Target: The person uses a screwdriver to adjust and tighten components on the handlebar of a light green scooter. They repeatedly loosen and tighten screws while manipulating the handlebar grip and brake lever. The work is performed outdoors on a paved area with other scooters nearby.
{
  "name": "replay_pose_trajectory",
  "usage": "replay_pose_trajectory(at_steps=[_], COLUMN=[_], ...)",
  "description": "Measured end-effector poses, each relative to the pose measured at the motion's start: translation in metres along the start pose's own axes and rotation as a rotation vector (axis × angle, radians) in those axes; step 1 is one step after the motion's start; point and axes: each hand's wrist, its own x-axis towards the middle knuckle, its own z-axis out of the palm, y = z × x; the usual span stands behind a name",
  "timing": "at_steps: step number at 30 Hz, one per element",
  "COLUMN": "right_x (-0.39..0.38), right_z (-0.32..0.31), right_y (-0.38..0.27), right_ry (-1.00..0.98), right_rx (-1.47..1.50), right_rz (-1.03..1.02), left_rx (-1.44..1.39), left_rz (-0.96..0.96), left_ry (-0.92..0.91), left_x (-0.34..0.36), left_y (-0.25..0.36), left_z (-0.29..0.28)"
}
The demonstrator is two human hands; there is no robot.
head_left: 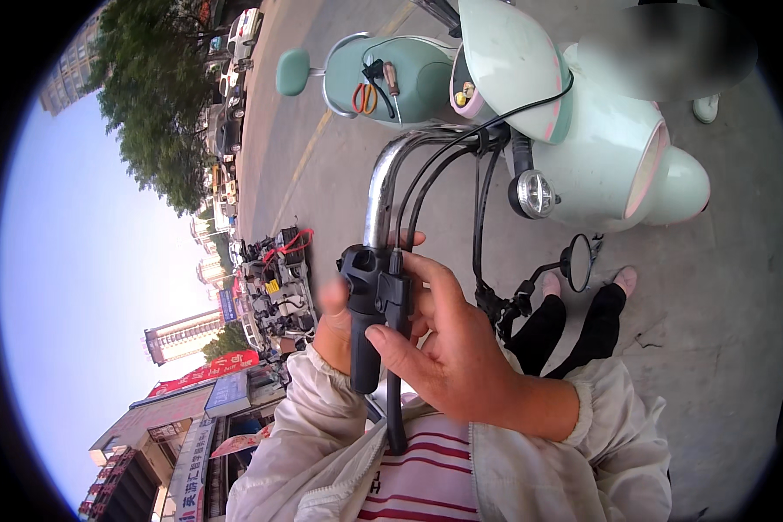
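A chrome handlebar (381, 187) curves down to a black switch housing (367, 280) and a black rubber grip (364, 352). My left hand (332, 326) is wrapped around the grip from behind, with its thumb blurred beside the housing. My right hand (452, 348) lies over the housing from the right, fingers curled across the top. Its thumb presses on the black brake lever (397, 391), which runs down alongside the grip. Black cables (477, 217) lead from the housing up to the scooter's front.
A mint-green scooter body (600, 148) with a round headlight (535, 193) and a small mirror (577, 261) stands ahead. Orange scissors (364, 97) and a screwdriver (391, 80) lie on its seat (409, 83). Concrete pavement (722, 287) is on the right; a street with parked cars (230, 130) is on the left.
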Motion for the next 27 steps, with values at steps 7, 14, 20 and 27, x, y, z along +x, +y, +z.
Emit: replay_pose_trajectory(at_steps=[7,14,20,27], right_x=[-0.007,-0.052,-0.140,-0.275], right_z=[-0.005,-0.050,-0.077,-0.147], right_y=[0.006,-0.037,-0.070,0.061], right_ry=[0.254,0.497,1.087,1.558], right_rx=[-0.053,-0.029,-0.395,-1.531], right_rz=[-0.007,-0.548,-0.921,-0.447], left_rx=[0.463,0.431,0.248,-0.026], left_rz=[0.113,0.097,0.074,-0.108], left_ry=[0.126,-0.098,-0.061,-0.050], left_x=[-0.001,0.011,0.017,-0.019], left_y=[0.007,0.013,0.005,-0.015], left_z=[-0.009,-0.019,-0.039,-0.113])
